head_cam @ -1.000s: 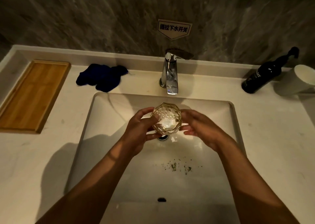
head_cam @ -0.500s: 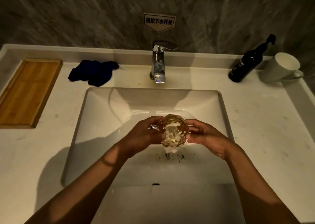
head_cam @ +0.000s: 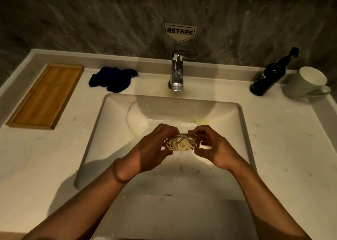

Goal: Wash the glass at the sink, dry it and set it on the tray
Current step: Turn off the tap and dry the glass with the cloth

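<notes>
You've tipped the glass (head_cam: 182, 144) from mouth-up onto its side over the sink (head_cam: 116, 112), left hand (head_cam: 155, 148) and right hand (head_cam: 213, 148) both pinching its ends — emptied, so wash on; tray (head_cam: 45, 95) waits at the surface's back-left corner.

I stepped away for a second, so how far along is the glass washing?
Still at the washing stage. Both hands, left and right, hold the glass over the sink basin; no water visibly runs from the faucet. Drying with the dark blue cloth and setting it on the empty wooden tray remain.
</notes>
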